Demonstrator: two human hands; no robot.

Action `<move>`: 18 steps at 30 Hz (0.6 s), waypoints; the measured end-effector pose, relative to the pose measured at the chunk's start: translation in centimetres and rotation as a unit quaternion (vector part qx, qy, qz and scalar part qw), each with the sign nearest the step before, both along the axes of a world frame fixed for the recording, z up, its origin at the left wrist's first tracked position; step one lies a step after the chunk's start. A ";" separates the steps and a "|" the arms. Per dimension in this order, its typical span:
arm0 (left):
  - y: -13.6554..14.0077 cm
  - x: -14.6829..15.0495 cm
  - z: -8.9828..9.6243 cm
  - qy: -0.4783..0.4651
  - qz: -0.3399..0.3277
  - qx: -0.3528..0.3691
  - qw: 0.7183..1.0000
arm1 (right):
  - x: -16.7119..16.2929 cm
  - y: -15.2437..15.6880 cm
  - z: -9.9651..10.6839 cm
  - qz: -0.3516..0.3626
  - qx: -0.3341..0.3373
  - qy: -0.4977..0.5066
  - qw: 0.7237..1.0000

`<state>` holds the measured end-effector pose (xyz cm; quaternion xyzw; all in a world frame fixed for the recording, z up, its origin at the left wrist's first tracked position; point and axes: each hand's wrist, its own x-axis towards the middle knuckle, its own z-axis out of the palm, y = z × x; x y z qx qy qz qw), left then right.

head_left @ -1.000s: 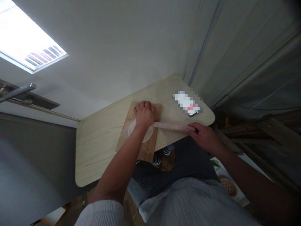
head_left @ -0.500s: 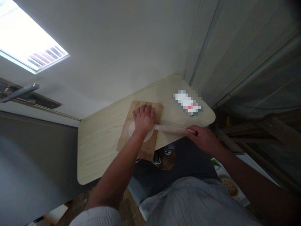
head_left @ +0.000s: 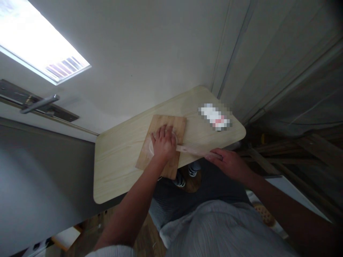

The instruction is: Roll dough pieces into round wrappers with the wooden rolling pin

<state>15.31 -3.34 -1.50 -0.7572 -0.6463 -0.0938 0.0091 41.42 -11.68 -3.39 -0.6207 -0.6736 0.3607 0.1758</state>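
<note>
My left hand lies palm down with its fingers spread over a thin pale round of dough, hiding most of it. The dough rests on a wooden cutting board. In my right hand, closed around one end, is a wooden rolling pin. It reaches left across the board's right edge as far as my left hand. Its far end is hidden there, so whether the left palm presses on it I cannot tell.
The board sits on a light wooden table with rounded corners, its near edge overhanging slightly. A blurred-out white and red item lies at the table's right. Behind stands a white door with a metal handle. Below right is a round brown perforated object.
My left hand has slid slightly toward me over the dough, its fingers more spread. The rolling pin and right hand have shifted a little toward me. The camera view has turned slightly left.
</note>
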 end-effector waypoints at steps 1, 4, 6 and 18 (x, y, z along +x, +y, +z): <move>-0.3 -0.1 0.0 0.001 -0.004 0.003 1.000 | -0.2 -0.2 0.1 0.003 -0.001 0.007 1.000; -1.2 -0.5 0.1 0.002 -0.015 0.010 1.000 | -0.6 -0.7 0.5 0.006 -0.001 0.021 1.000; -1.8 -0.7 0.1 0.004 -0.016 0.012 1.000 | -0.8 -1.1 0.7 0.010 0.001 0.023 1.000; -5.7 -2.3 -1.1 -0.007 0.005 0.011 1.000 | -1.6 -2.6 0.8 0.050 0.008 0.016 0.999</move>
